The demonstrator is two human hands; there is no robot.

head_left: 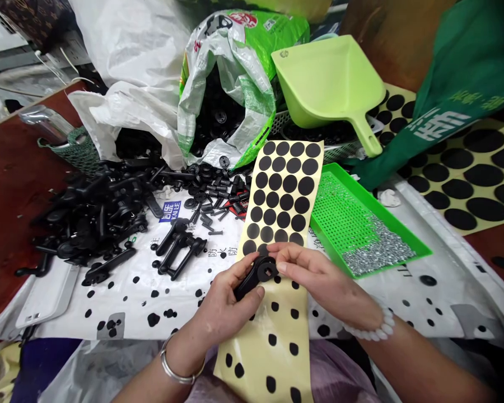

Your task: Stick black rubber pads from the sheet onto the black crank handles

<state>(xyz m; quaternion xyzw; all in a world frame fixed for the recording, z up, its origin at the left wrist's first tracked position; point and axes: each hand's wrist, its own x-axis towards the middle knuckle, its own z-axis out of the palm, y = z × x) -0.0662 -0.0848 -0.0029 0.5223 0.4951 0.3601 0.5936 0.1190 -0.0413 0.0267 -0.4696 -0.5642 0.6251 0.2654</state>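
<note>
My left hand (227,308) is closed around a black crank handle (247,282), with its round end facing up. On that end lies a round black sticker (267,270) with a small squarish hole in the middle. The thumb and fingers of my right hand (315,277) pinch at the sticker's right edge. Beneath both hands runs a yellowish backing sheet (252,330). Rows of round black stickers (292,183) cover its far part, and the near part carries only small black bits.
Black crank handles (101,207) are heaped at the left, near black screws (210,212). A green tray (344,246) holds small metal pieces (378,252) at the right. Behind stand an open bag of black parts (252,106) and a light green dustpan (327,84).
</note>
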